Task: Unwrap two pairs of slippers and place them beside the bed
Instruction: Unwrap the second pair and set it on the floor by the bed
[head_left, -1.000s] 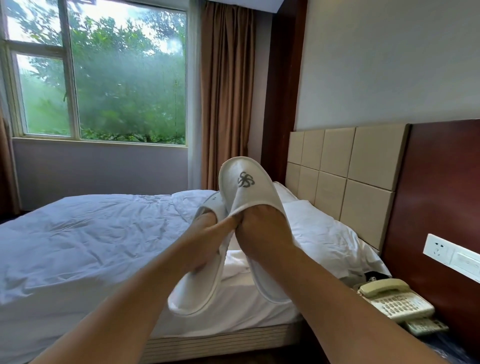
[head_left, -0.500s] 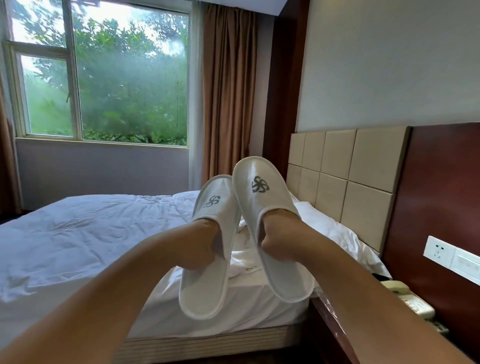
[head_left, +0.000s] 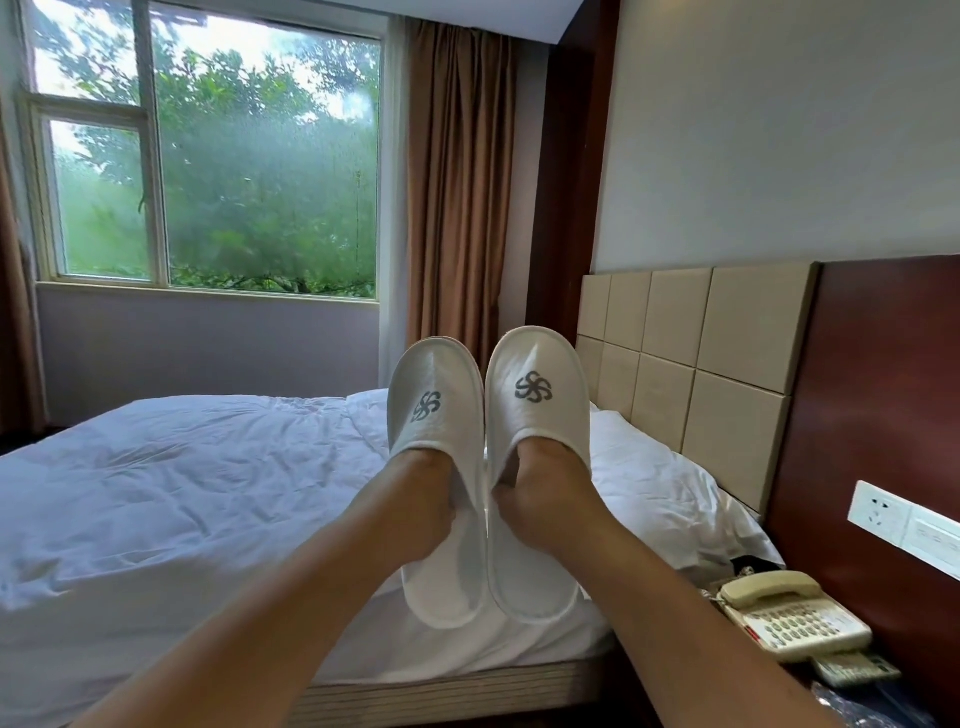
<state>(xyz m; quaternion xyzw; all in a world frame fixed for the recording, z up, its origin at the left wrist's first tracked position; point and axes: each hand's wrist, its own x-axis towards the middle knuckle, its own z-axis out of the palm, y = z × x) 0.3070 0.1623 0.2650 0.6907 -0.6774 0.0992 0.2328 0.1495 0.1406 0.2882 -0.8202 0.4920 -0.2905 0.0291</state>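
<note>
left hand (head_left: 415, 499) grasping white logo-stamped cloth slipper (head_left: 436, 405) | right hand (head_left: 540, 493) grasping matching white slipper (head_left: 535, 384) | next: lower both level, soles down, beside white-sheeted bed (head_left: 182, 493) below hands

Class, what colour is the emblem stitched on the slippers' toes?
Grey emblem on white slippers; head view shows it.

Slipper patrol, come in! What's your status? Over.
Left hand holds left slipper, right hand holds right slipper. Both unwrapped, raised side by side, toes up. Not yet set down beside the bed. Nothing seen blocking.
</note>
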